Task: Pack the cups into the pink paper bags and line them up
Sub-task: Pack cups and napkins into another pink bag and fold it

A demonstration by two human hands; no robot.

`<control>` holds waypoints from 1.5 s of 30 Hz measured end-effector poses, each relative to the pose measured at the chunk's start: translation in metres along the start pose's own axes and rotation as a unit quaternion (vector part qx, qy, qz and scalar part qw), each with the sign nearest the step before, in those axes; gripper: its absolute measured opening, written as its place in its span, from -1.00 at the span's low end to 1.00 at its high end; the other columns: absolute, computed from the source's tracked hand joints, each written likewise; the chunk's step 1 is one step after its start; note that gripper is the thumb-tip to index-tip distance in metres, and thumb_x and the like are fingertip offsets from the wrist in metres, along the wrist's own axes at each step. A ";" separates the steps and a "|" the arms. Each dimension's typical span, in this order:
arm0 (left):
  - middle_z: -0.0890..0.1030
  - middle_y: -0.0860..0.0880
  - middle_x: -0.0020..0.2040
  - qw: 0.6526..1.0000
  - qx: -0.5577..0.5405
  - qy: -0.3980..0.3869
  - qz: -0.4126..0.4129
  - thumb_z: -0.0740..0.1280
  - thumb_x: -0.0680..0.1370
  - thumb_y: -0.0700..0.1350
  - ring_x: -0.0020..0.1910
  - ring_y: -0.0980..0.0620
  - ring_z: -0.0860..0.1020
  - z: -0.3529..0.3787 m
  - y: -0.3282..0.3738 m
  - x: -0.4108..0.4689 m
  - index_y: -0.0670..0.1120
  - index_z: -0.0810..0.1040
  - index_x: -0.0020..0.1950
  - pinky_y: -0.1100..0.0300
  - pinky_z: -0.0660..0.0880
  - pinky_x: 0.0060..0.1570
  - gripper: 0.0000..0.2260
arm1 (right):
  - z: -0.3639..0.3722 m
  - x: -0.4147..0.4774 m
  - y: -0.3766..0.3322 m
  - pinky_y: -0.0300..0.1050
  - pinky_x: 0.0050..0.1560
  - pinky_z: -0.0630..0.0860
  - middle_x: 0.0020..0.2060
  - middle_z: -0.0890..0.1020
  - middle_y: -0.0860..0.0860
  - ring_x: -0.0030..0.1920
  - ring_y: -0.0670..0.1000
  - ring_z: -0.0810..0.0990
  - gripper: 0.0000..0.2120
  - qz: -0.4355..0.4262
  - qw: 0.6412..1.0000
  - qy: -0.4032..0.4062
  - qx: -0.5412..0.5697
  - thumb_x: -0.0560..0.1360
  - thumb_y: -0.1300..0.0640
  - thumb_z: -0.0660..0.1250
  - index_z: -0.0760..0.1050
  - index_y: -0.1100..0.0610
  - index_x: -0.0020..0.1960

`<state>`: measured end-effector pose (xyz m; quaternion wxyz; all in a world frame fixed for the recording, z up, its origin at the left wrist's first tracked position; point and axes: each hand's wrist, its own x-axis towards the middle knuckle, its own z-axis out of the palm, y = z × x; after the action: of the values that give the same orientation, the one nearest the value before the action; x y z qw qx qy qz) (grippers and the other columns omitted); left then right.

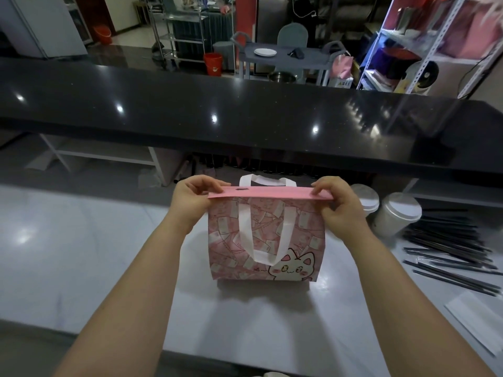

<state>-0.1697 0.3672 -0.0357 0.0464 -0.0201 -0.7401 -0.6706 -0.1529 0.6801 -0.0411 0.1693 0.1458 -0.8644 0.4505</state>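
A pink bag [299, 240] with a cat print and white handles stands upright on the white worktop [81, 254], in the middle. Its top edge is pressed flat and closed. My left hand [194, 198] pinches the left end of that top edge. At the right end, my right hand [336, 204] pinches it too. One white handle hangs down the front; the other sticks up behind. Two white lidded cups [396, 216] stand on the worktop just right of the bag, apart from it. What the bag holds is hidden.
A heap of black wrapped straws [449, 246] lies at the right, with white paper [476, 314] near the right edge. A raised black counter [245, 112] runs across behind the worktop. Beyond it are carts, red buckets and shelves.
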 end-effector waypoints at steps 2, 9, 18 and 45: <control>0.71 0.08 -0.10 0.997 0.069 0.009 0.044 0.46 0.44 -0.37 0.03 0.10 0.64 -0.004 -0.002 -0.002 0.02 0.68 -0.27 0.22 0.62 -0.15 -0.72 | -0.002 -0.001 0.002 -0.41 -0.01 0.51 0.04 0.51 -0.09 0.11 -0.11 0.49 -0.65 -0.023 0.999 -0.014 -0.038 0.43 0.48 0.32 0.52 0.03 -0.07; 0.62 0.23 0.04 0.931 0.301 -0.020 0.207 0.55 0.38 -0.07 0.09 0.36 0.53 -0.023 -0.002 -0.013 0.07 0.67 0.04 0.42 0.42 0.13 -0.75 | -0.008 -0.013 0.004 -0.17 0.10 0.55 0.09 0.56 -0.16 0.15 -0.09 0.53 -0.82 -0.006 0.998 -0.035 -0.058 0.41 0.22 0.49 0.64 0.03 -0.02; 0.66 0.14 -0.12 0.844 0.434 0.050 0.312 0.53 0.41 -0.03 -0.05 0.04 0.58 0.046 0.019 -0.012 0.03 0.66 -0.02 0.00 0.29 0.13 -0.82 | 0.021 0.004 -0.041 -0.03 0.05 0.41 -0.11 0.65 -0.07 -0.06 0.04 0.56 -0.80 -0.055 0.966 0.010 -0.254 0.45 0.15 0.46 0.60 0.07 0.06; 0.62 0.09 -0.23 0.808 0.516 0.080 0.273 0.41 0.53 -0.02 -0.17 0.01 0.54 0.028 -0.002 -0.022 -0.02 0.61 -0.18 0.04 0.20 0.08 -0.88 | 0.023 -0.005 -0.027 -0.03 -0.03 0.27 -0.23 0.64 -0.04 -0.16 0.07 0.53 -0.92 -0.046 0.962 -0.004 -0.268 0.50 0.24 0.37 0.61 0.12 -0.14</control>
<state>-0.1492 0.3953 -0.0423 0.2901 -0.1410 -0.9347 -0.1492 -0.1412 0.6467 -0.0354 0.2197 0.1366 -0.9464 0.1932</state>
